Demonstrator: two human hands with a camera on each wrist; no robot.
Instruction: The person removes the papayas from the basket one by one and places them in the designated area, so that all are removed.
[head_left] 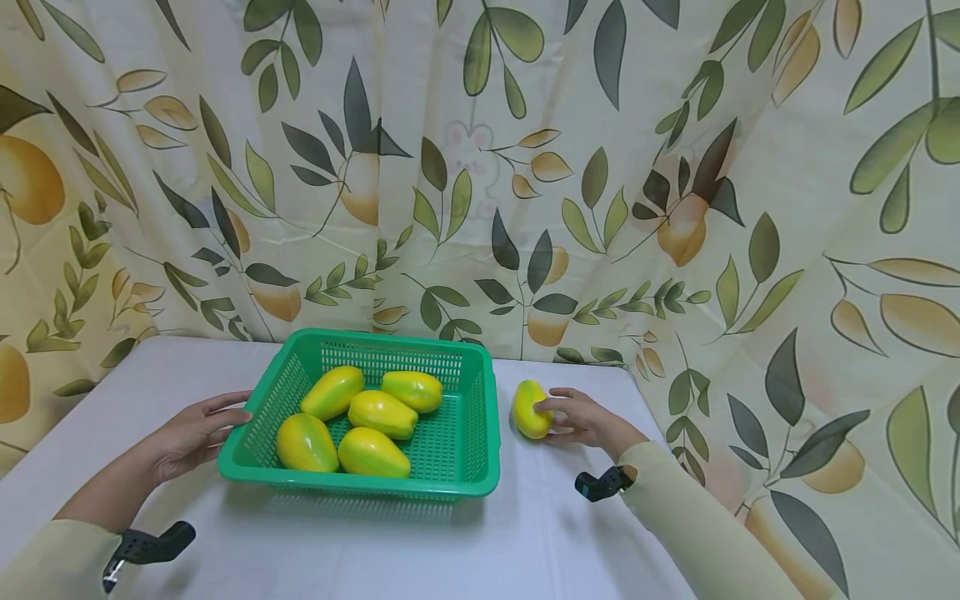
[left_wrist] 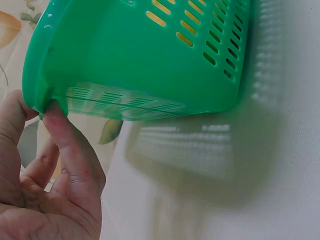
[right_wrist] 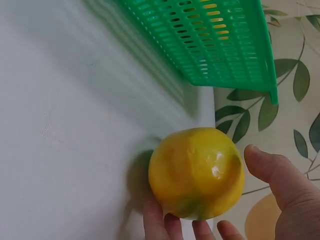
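Note:
A green plastic basket (head_left: 465,475) stands on the table with several yellow-green papayas (head_left: 382,414) inside. My left hand (head_left: 193,433) pinches the rim at the basket's left side; the left wrist view shows the fingers (left_wrist: 75,150) at the edge of the rim. To the right of the basket another papaya (head_left: 529,408) lies on the table. Beside it is my right hand (head_left: 585,419), its fingers spread about the fruit. In the right wrist view the fingertips reach the papaya's (right_wrist: 195,170) lower side, while the thumb (right_wrist: 270,167) stands slightly off its surface.
A white cloth covers the table (head_left: 360,558). Behind and to the right hangs a curtain (head_left: 465,208) printed with leaves and fruit, close to the table's far edge. A dark strap device (head_left: 600,483) is on each wrist.

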